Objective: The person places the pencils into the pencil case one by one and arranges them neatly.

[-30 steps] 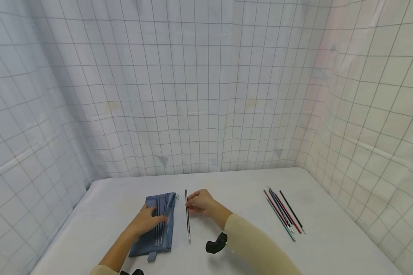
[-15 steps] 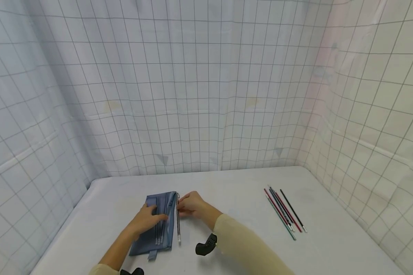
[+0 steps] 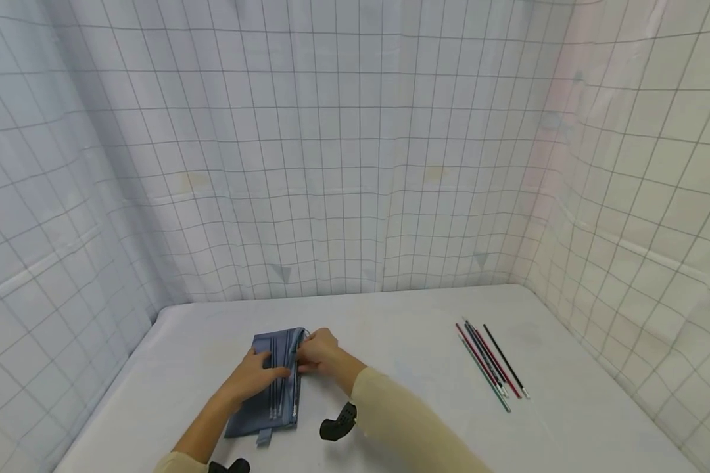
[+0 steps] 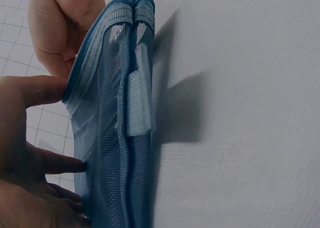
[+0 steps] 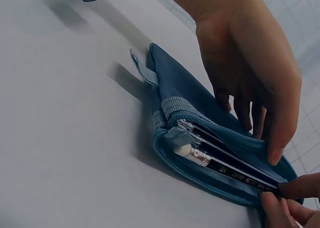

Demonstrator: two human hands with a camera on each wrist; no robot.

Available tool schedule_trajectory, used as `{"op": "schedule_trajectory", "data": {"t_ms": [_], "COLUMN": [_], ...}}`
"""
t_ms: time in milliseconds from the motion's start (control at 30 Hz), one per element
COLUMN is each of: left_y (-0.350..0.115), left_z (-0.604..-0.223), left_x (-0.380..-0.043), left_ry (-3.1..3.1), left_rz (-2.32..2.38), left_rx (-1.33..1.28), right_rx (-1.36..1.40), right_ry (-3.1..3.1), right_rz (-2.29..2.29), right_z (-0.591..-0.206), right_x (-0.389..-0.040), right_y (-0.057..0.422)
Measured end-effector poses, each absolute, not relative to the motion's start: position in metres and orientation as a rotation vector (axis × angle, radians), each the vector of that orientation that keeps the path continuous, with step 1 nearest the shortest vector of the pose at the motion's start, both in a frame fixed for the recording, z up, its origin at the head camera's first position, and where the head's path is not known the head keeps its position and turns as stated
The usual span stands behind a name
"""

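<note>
A blue mesh zip pouch (image 3: pixel 245 420) lies flat, its zipped side spread apart. My left hand (image 3: pixel 253 380) rests on top with fingers fairly straight, thumb at the zip edge (image 4: pixel 75 83). With thumb and fingertips my right hand (image 3: pixel 318 349) pinches a black pencil (image 5: pixel 222 169) at the far end of the opening. That pencil lies within the mouth, its white eraser (image 5: pixel 184 150) and silver ferrule toward the near end. Beside it other pencils (image 5: pixel 210 138) show inside, and dark pencil lines show through the mesh.
Several loose pencils (image 3: pixel 491 361), red, green and black, lie in a bunch on the right of the white table (image 3: pixel 426 341). A fabric tab (image 3: pixel 263 437) sticks out from the pouch's near end. Grid-patterned curtains (image 3: pixel 355 164) stand behind and at both sides.
My right hand has moved left, bringing the black pencil from the bare table beside the pouch into its open side. My left hand has stayed on the pouch.
</note>
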State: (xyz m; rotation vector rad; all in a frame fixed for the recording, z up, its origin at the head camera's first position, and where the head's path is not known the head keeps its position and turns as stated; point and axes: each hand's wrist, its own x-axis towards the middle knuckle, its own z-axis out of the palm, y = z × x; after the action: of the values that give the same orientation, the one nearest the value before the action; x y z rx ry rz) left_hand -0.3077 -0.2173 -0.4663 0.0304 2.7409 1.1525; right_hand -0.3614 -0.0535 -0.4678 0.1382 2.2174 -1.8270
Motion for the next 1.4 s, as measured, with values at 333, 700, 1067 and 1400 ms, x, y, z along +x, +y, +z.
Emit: {"op": "schedule_trajectory", "data": {"t_ms": [333,700,1067,1400], "left_y": [-0.219,-0.220,-0.220,-0.220], "left_z": [-0.466,-0.467,-0.466,-0.465], "left_x": [-0.307,-0.308,-0.309,-0.309], "left_ry": [2.749,2.733,2.719,2.733], "left_rz": [1.160,1.183,1.182,1.146], "left_rx": [0.055,0.063,0.038,0.052], "right_rx": [0.186,0.200,0.102,0.060], "right_ry": [2.359,2.361,2.021,2.009], "right_rz": [-1.768,-1.818,-1.977,-1.938], "right_z": [-0.470,-0.469,-0.465,-0.452], "right_x": [-0.359,-0.358,-0.360,-0.364], "right_y": [-0.068,-0.074,-0.059,-0.029]}}
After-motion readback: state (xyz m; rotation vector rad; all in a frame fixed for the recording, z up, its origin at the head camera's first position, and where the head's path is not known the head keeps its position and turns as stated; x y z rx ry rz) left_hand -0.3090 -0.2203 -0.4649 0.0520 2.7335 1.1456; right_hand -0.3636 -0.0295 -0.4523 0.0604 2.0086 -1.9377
